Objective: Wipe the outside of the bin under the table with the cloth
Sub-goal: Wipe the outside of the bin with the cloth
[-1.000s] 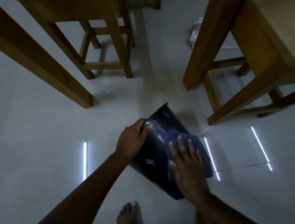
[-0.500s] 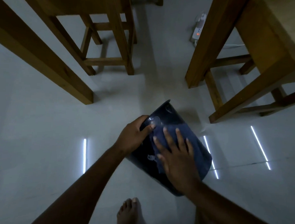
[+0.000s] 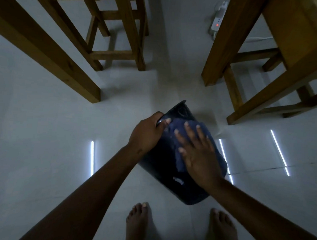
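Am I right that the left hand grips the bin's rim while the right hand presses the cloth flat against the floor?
Not quite. In the head view the right hand presses the cloth flat against the outside of the tilted bin, not the floor. The left hand does grip the bin's rim.

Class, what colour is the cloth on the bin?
Dark blue cloth, best seen in the head view.

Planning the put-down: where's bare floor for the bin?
Free: pale floor left of the left hand, below the wooden table leg. Crowded: dark plastic bin sits just ahead of the bare feet; wooden stool legs close right.
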